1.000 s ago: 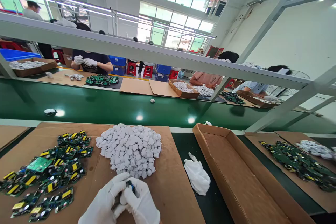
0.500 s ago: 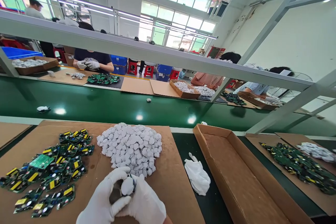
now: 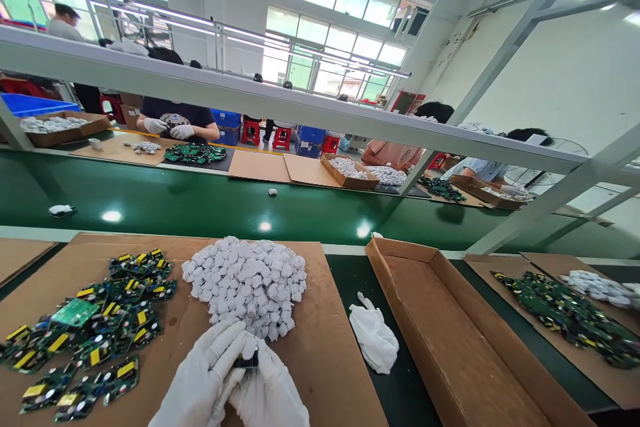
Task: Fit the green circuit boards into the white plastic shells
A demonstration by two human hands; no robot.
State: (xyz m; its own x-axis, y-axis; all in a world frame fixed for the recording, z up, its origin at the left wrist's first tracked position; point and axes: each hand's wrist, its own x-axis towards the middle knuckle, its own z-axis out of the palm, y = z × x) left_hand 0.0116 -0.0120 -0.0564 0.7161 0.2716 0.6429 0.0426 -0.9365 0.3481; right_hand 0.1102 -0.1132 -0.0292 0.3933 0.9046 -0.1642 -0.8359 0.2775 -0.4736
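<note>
Left hand (image 3: 200, 373) and right hand (image 3: 270, 387), gloved, together at bottom centre, fingers closed around small white-and-dark part (image 3: 249, 353). White pieces (image 3: 247, 283) heaped just above, mid-frame. Boards (image 3: 115, 313) lower left. Bag (image 3: 374, 339), then box (image 3: 470, 347), lower right.

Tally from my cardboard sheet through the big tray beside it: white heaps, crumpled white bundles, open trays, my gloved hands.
White heap: 1
White bundle: 1
Open tray: 1
Left hand and right hand, gloved: 2
Total: 5
</note>
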